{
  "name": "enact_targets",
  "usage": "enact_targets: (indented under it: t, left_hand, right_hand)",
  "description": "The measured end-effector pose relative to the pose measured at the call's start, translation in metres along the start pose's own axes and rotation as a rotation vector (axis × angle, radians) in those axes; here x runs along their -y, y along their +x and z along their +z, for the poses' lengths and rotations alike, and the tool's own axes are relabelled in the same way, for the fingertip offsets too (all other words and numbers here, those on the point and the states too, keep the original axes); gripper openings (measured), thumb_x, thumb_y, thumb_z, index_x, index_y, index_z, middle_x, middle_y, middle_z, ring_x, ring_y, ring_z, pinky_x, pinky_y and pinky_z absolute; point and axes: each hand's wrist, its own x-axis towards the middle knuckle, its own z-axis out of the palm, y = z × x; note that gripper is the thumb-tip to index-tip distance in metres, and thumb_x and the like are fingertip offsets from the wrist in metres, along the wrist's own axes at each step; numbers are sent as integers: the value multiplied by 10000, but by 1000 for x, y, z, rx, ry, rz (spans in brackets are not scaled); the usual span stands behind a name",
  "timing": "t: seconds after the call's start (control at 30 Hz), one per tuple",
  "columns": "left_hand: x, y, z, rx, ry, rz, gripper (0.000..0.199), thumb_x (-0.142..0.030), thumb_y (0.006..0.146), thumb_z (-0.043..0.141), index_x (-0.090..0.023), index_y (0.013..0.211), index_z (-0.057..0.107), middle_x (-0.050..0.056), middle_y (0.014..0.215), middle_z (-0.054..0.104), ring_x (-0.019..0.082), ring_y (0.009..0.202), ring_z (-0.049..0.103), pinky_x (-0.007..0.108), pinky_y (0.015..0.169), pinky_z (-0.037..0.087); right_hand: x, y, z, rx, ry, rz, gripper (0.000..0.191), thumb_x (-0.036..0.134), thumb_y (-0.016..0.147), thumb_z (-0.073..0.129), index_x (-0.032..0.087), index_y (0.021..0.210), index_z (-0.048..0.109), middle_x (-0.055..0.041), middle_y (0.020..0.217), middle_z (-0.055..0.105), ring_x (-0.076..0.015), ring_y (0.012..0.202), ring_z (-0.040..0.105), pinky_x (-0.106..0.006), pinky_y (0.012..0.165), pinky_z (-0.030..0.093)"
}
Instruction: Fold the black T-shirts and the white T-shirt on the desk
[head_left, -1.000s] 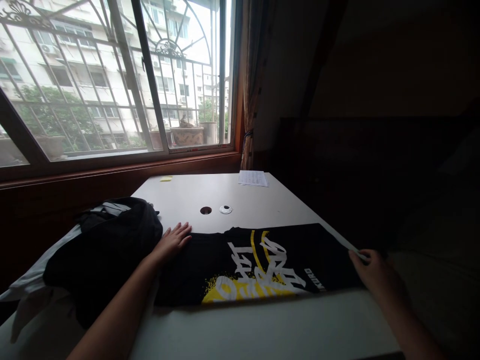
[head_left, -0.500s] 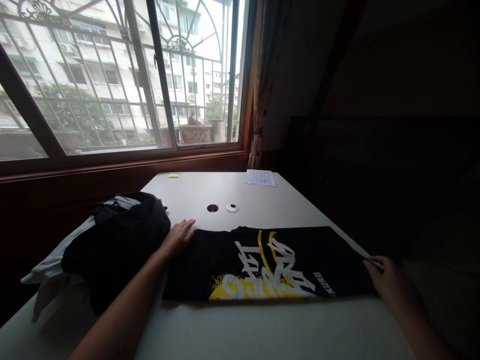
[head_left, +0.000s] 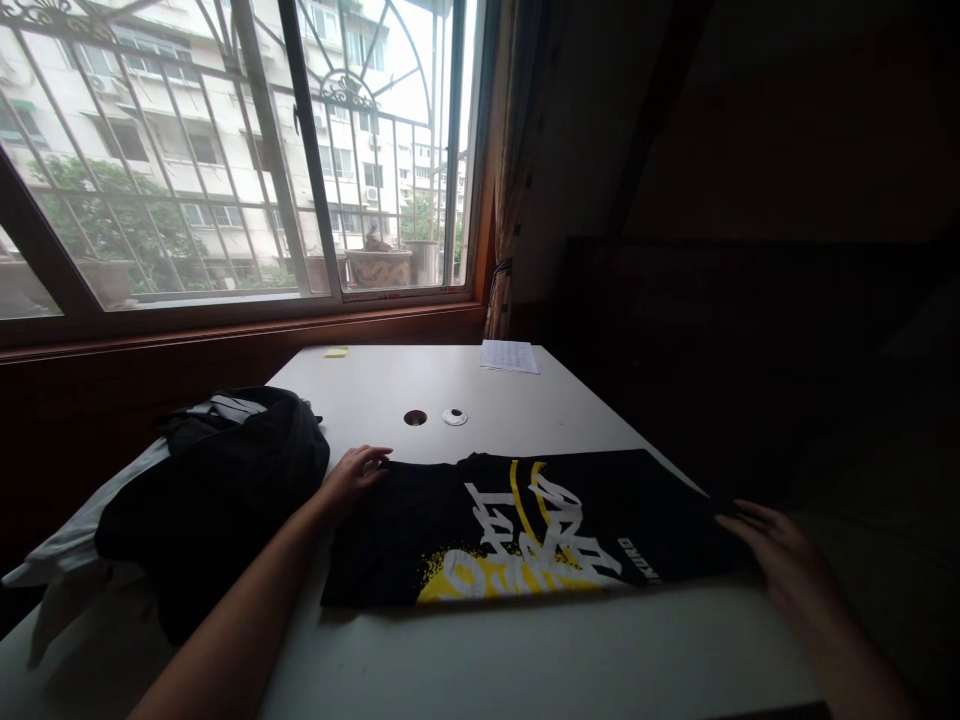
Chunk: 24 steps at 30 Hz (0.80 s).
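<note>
A black T-shirt [head_left: 660,500] with white lettering and a yellow print lies folded in a long, flat strip across the white table [head_left: 420,660]. At its upper left corner is my left hand [head_left: 352,478], with fingers slightly bent and apart, touching the cloth edge. My right hand [head_left: 776,550] is at the shirt's right end, fingers stretched and spread beside the hem. The underside of that hand is dark, so contact with the cloth there is hard to make out.
A heap of dark clothes [head_left: 217,500] with a pale garment [head_left: 90,515] under it sits left of my left forearm. Farther back are a round cable hole [head_left: 415,418], its white cover [head_left: 454,417], papers [head_left: 510,356] and a yellow note [head_left: 336,352]. Beyond is a barred window [head_left: 375,200].
My right hand has loosened its pinch on the shirt's right end and its fingers have spread. My left fingers have bent and lifted slightly from lying flat. The view has shifted a little right.
</note>
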Motion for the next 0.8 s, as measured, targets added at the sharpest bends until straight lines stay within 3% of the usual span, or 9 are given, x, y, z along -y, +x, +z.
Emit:
enact_targets:
  t: [0.07, 0.13, 0.27, 0.33, 0.43, 0.53, 0.63, 0.7, 0.8]
  left_hand:
    - [1, 0, 1, 2, -20, -12, 368, -371, 859, 629, -251, 1202, 689, 72, 1069, 684, 252, 1050, 624, 448, 983, 502]
    - [2, 1, 1, 5, -42, -29, 398, -379, 846, 635, -248, 1219, 678, 71, 1076, 682, 253, 1058, 620, 454, 993, 500]
    - [2, 1, 1, -2, -70, -49, 486, -401, 835, 627, -237, 1292, 619, 68, 1094, 679, 255, 1078, 611, 465, 1005, 504]
    - [1, 0, 0, -3, -71, -50, 494, -406, 832, 626, -238, 1296, 609, 66, 1088, 681, 259, 1079, 608, 476, 1002, 507]
    - [1, 0, 0, 4, -70, -58, 489, -408, 831, 633, -250, 1293, 605, 62, 1098, 682, 262, 1088, 605, 484, 1002, 507]
    - [4, -1, 0, 5, -80, -44, 487, -409, 836, 637, -245, 1293, 605, 65, 1098, 680, 257, 1092, 609, 478, 1013, 500]
    - [8, -1, 2, -19, -104, -14, 488, -420, 840, 641, -237, 1290, 603, 63, 1083, 676, 245, 1060, 629, 471, 1000, 508]
    - [10, -1, 3, -29, -102, -3, 484, -417, 845, 639, -237, 1292, 600, 61, 1081, 676, 241, 1048, 634, 469, 992, 512]
    - [9, 0, 3, -23, -61, 4, 460, -401, 844, 638, -245, 1276, 614, 58, 1077, 685, 251, 1061, 621, 477, 999, 501]
  right_hand:
    - [10, -8, 4, 95, 89, 45, 464, 231, 468, 867, 252, 906, 717, -61, 861, 710, -258, 801, 695, -379, 717, 540]
    - [25, -18, 14, 99, 152, 59, 508, 243, 487, 878, 251, 965, 706, -46, 885, 713, -234, 843, 695, -329, 741, 553]
    - [77, -51, 55, 167, 222, -42, 543, 314, 559, 875, 247, 1060, 678, -35, 959, 718, -214, 891, 697, -316, 798, 576]
    - [111, -81, 85, 282, 208, -113, 536, 366, 622, 848, 244, 1108, 657, -49, 1029, 710, -239, 929, 695, -373, 819, 584]
    - [158, -148, 130, 401, 65, -391, 460, 400, 727, 784, 234, 1132, 642, -61, 1057, 696, -269, 971, 678, -467, 885, 561]
    - [186, -235, 158, 717, 0, -651, 381, 366, 869, 666, 283, 1232, 581, -38, 1075, 687, -245, 988, 665, -487, 928, 539]
    - [191, -311, 160, 1214, -20, -807, 468, 391, 916, 634, 353, 1362, 497, -20, 1191, 662, -215, 1040, 657, -421, 933, 547]
    - [185, -339, 152, 1500, -62, -891, 622, 434, 888, 689, 395, 1451, 426, -13, 1341, 606, -230, 1199, 593, -406, 1015, 502]
    - [171, -339, 138, 1559, -120, -931, 531, 390, 912, 676, 388, 1411, 495, -12, 1327, 620, -234, 1221, 573, -404, 1050, 471]
